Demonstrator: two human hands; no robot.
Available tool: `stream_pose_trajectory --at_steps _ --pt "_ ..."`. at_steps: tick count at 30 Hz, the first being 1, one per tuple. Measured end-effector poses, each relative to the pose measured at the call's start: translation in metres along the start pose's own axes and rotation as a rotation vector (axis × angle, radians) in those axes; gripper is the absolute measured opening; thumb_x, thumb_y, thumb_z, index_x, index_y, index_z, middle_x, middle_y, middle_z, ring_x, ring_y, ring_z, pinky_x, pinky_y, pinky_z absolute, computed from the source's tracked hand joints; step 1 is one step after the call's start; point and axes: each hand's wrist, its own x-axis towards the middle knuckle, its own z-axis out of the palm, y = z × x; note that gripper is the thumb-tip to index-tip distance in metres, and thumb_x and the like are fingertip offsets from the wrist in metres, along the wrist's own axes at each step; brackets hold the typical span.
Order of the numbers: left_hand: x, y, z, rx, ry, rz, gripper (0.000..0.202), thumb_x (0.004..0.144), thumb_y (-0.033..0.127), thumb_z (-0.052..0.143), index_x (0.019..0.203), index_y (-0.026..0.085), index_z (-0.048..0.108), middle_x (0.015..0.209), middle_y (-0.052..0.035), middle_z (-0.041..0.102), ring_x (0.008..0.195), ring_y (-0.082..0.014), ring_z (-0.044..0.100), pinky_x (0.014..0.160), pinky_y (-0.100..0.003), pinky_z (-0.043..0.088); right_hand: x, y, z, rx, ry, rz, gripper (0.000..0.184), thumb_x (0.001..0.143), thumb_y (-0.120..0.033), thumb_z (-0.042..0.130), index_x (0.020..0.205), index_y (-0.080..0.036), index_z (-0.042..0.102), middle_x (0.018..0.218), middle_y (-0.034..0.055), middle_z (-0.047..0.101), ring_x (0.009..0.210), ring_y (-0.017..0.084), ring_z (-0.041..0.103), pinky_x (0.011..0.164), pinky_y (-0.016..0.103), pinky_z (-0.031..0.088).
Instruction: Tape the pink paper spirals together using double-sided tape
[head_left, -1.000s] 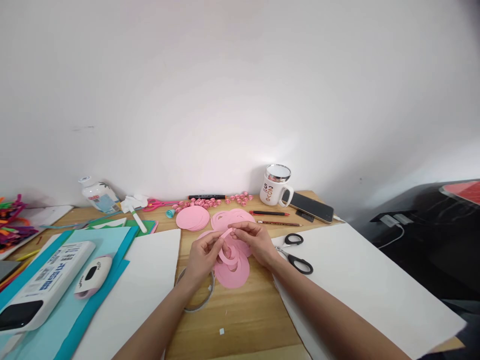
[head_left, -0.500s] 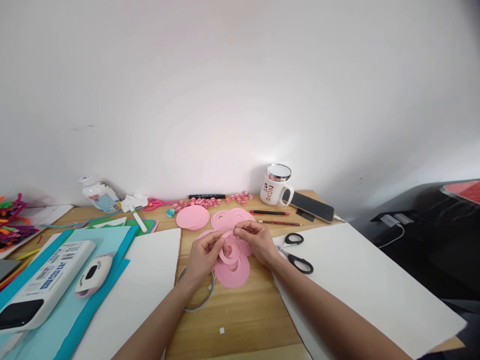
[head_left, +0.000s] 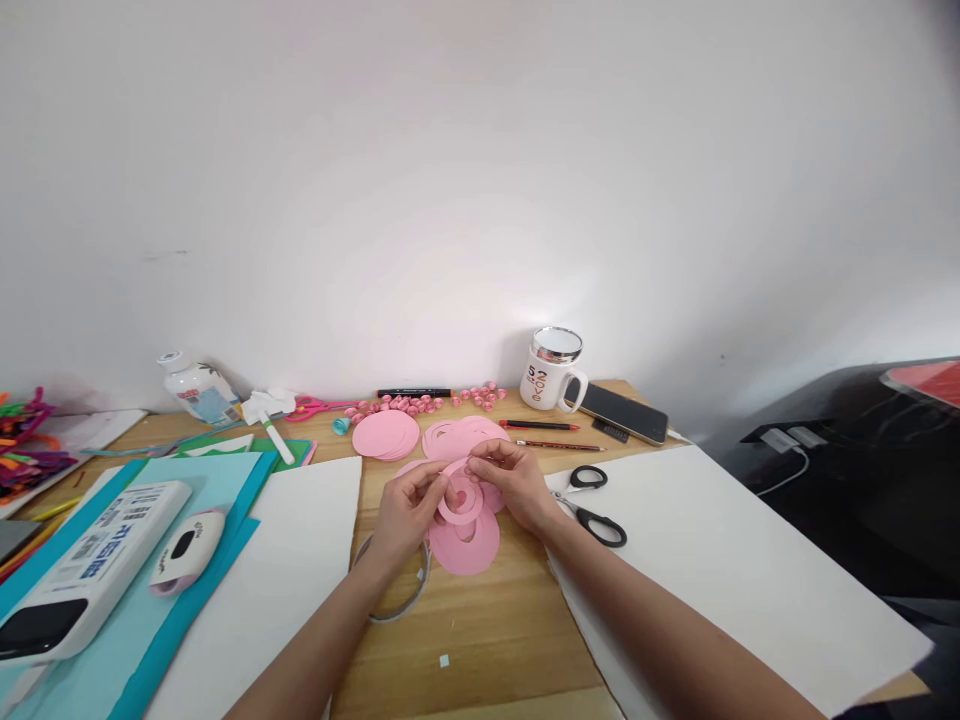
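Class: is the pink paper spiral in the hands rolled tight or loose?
Loose: the pink paper spiral hangs in open rings between left hand and right hand; fingers hide its pinched end.

On a table (head_left: 495, 640), both hands meet at centre over a paper spiral (head_left: 465, 525), scissors (head_left: 592, 505) to their right, a mug (head_left: 553, 372) behind, a punch (head_left: 184, 553) far left.

1. A plain white painted wall (head_left: 480, 180) fills the upper half of the view.
2. A light wooden surface (head_left: 487, 620) stands against it.
3. A glossy black piece of furniture (head_left: 862, 480) sits just beside the surface, at right.
4. The light is soft and even, brightest at mid-wall.
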Motion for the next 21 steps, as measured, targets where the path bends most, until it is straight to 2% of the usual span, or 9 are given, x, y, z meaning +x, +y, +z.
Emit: stream_pose_trajectory --at_steps 4,8,14,18,21 --pt "0.0004 -0.0010 0.0002 -0.020 0.000 0.013 0.026 0.075 0.032 0.058 0.089 0.013 0.067 0.059 -0.0017 0.059 0.054 -0.0122 0.052 0.047 -0.021 0.043 0.0004 0.0003 -0.0001 -0.025 0.018 -0.027 0.018 0.057 -0.027 0.076 0.068 -0.018 0.065 0.061 -0.0018 0.062 0.055 0.010 0.056 0.058 0.024 0.046" --pt "0.0000 -0.0008 0.0003 -0.027 0.008 0.002 0.027 0.074 0.033 0.058 0.090 0.013 0.066 0.057 -0.0011 0.058 0.049 -0.0108 0.050 0.043 -0.020 0.041 0.0010 0.0011 -0.0002 -0.055 0.067 -0.037 0.020 0.057 -0.030 0.075 0.072 -0.019 0.067 0.067 0.0000 0.065 0.061 0.012 0.058 0.062 0.026 0.048" --pt "-0.0003 -0.0001 0.0001 -0.039 -0.002 -0.006 0.027 0.076 0.032 0.057 0.093 0.013 0.065 0.060 -0.0011 0.059 0.047 -0.0095 0.049 0.044 -0.020 0.043 0.0000 -0.0010 -0.0002 -0.026 -0.005 -0.016 0.025 0.064 -0.033 0.071 0.084 -0.018 0.069 0.078 0.0044 0.069 0.072 0.015 0.062 0.075 0.031 0.049" --pt "-0.0002 0.0012 0.0003 -0.037 -0.012 -0.005 0.027 0.075 0.033 0.058 0.091 0.013 0.066 0.059 -0.0016 0.059 0.047 -0.0099 0.049 0.043 -0.020 0.043 0.0006 -0.0002 0.0001 0.012 0.001 -0.021 0.022 0.061 -0.031 0.073 0.078 -0.018 0.068 0.078 0.0033 0.068 0.067 0.013 0.060 0.070 0.029 0.049" --pt "-0.0005 0.0018 0.0008 -0.039 -0.001 -0.022 0.028 0.074 0.033 0.059 0.093 0.013 0.066 0.060 -0.0018 0.060 0.047 -0.0104 0.050 0.042 -0.020 0.042 0.0008 0.0007 0.0004 0.020 0.011 -0.019 0.022 0.058 -0.030 0.075 0.074 -0.018 0.066 0.068 0.0008 0.065 0.061 0.012 0.058 0.063 0.026 0.049"
